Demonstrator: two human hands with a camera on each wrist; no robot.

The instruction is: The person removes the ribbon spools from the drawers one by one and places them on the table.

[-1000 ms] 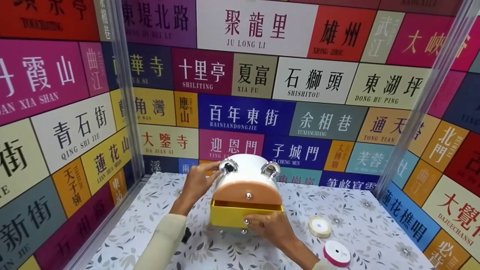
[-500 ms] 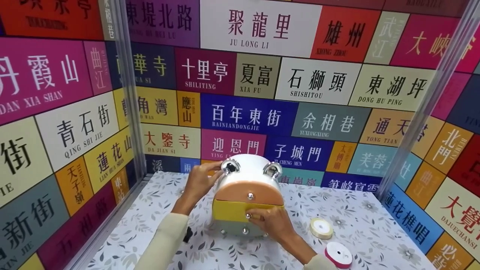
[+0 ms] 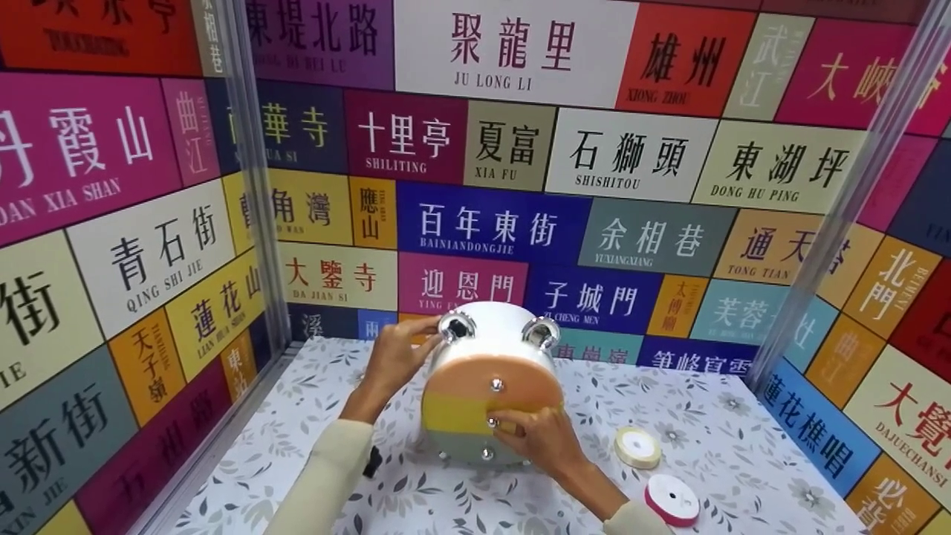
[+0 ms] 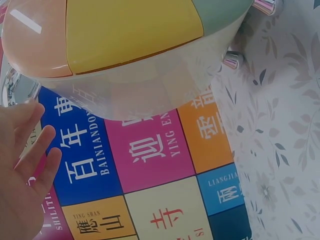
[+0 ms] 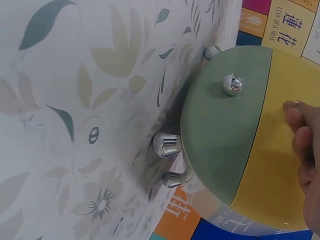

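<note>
A small rounded drawer box [image 3: 492,331] with a white top and two chrome, eye-like rings stands on the table. Its front has an orange drawer [image 3: 461,377], a yellow drawer [image 3: 452,416] and a green drawer [image 5: 220,120], each flush with the front. My right hand [image 3: 546,438] pinches the chrome knob [image 3: 492,422] of the yellow drawer. At the box's upper left, my left hand [image 3: 397,357] holds the left chrome ring [image 3: 457,327] by its outer side; in the left wrist view its other fingers [image 4: 47,135] extend beside the box, with the thumb hidden.
To the right lie a cream ribbon spool [image 3: 637,447] and a white-and-red spool [image 3: 672,499]. A small black object [image 3: 373,462] sits by the left forearm. Walls with coloured name panels [image 3: 490,223] enclose the leaf-patterned tabletop [image 3: 297,416].
The yellow drawer, partly pulled out a second ago, has slid in until level with the front, the right hand moving inward on its knob. The left hand stays at the ring.
</note>
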